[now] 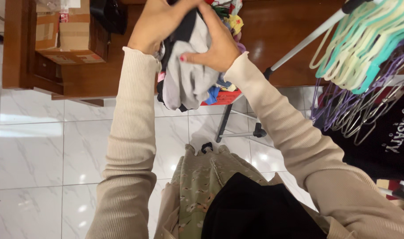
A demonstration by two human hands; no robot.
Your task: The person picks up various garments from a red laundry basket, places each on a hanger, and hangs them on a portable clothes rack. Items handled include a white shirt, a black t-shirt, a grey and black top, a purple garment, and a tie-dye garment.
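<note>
White tiled floor [33, 146] below me, wooden cabinet [100, 75] ahead, hangers [366, 53] bunched on a rack at right. The grey garment [188, 75] (black trim) hangs over a red basket [224, 98]. My left hand [160, 22] and right hand [217, 42] both grip its top.

A cardboard box [71, 33] sits on a dark wooden table [273, 40] in the upper left of the frame, with a black object [109, 15], possibly a bag, just beside it. Across the right edge hangs a bunch of plastic hangers [366, 48], green and cream above purple, on a white rack pole [306, 40]. Below them hangs a black printed garment [388, 137]. White marble-look floor tiles [33, 146] fill the left and lower left. A red basket [224, 98] shows at centre.
</note>
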